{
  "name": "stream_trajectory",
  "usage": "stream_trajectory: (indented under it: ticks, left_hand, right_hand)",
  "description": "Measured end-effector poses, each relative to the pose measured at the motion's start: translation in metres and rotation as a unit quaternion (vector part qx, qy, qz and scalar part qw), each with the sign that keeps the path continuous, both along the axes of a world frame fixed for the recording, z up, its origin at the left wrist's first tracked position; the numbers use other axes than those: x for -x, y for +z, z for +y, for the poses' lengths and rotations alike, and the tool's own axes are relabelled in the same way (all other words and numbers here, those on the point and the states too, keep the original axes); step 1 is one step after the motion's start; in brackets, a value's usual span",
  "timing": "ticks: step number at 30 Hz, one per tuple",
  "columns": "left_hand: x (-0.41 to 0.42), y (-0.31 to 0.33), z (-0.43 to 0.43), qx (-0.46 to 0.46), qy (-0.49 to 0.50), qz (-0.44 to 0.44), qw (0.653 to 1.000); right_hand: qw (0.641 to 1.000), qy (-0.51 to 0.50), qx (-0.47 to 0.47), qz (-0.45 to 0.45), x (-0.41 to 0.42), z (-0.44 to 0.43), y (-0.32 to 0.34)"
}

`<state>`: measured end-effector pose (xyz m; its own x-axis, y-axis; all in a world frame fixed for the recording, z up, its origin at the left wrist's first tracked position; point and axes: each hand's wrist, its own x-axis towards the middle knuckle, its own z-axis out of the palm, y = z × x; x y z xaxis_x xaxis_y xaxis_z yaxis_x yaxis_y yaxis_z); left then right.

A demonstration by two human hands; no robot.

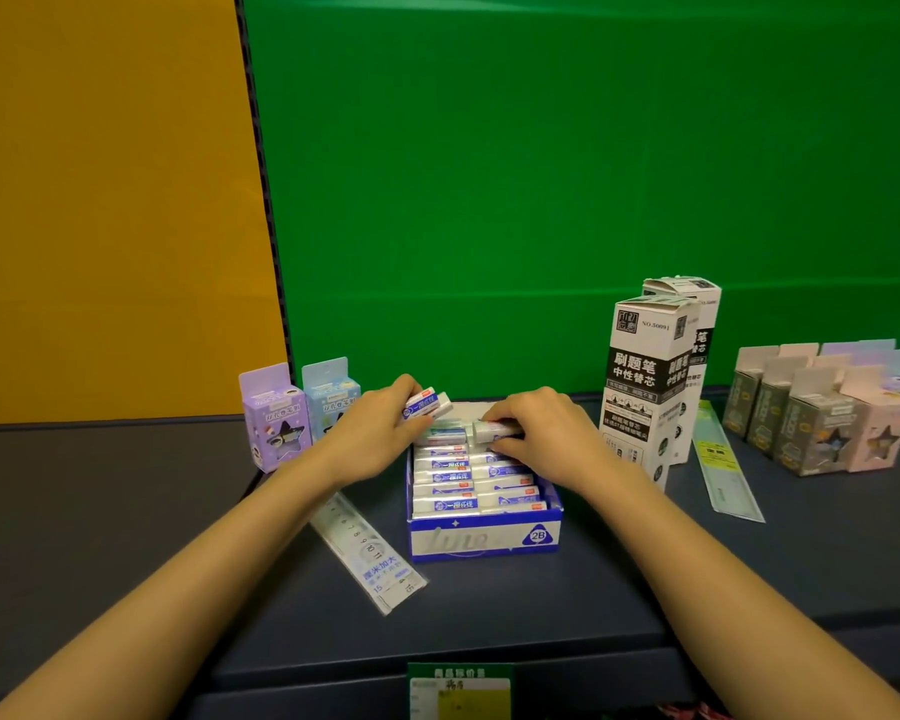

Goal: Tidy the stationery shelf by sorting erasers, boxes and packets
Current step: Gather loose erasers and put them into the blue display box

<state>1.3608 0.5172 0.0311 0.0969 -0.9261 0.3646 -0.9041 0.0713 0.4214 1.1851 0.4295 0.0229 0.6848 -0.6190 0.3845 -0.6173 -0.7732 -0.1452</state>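
A blue and white eraser box (484,540) marked 2B stands open on the dark shelf, with two rows of wrapped erasers inside. My left hand (372,433) holds one white eraser with a blue sleeve (427,404) just above the box's far left corner. At the far right of the box, my right hand (539,433) pinches another eraser (492,431) lying on the rows. Both forearms reach in from below.
A packaged ruler (367,553) lies left of the box. A purple box (276,418) and a light blue box (331,394) stand behind it. Two tall refill boxes (648,387) stand at right, then another ruler packet (723,459) and several small boxes (822,413). A price tag (461,691) hangs on the shelf's front edge.
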Motion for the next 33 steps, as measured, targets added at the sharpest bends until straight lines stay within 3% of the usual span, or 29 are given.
stream_trajectory:
  ticks: [8,13,18,22,27,33]
  left_hand:
    - [-0.006,-0.002,0.004,0.032,-0.005,0.078,0.996]
    - [-0.009,-0.004,0.005,0.067,0.005,0.093,0.993]
    - [-0.014,-0.007,0.005,0.097,0.020,0.083,0.992]
    - [-0.017,-0.010,0.007,0.107,0.033,0.084,0.990]
    - [-0.018,-0.011,0.009,0.117,0.039,0.080,0.989]
    - [-0.019,-0.013,0.008,0.119,0.035,0.071,0.990]
  right_hand:
    - [0.998,0.050,-0.031,-0.009,0.000,0.003,0.003]
    - [0.993,0.079,-0.055,0.065,-0.014,0.009,0.006]
    - [0.989,0.090,0.007,0.119,-0.025,0.012,0.012]
    - [0.991,0.098,0.039,0.078,-0.030,0.013,0.009]
    - [0.995,0.095,0.001,-0.012,-0.033,0.008,0.002]
    - [0.994,0.102,-0.007,-0.038,-0.034,0.007,0.002]
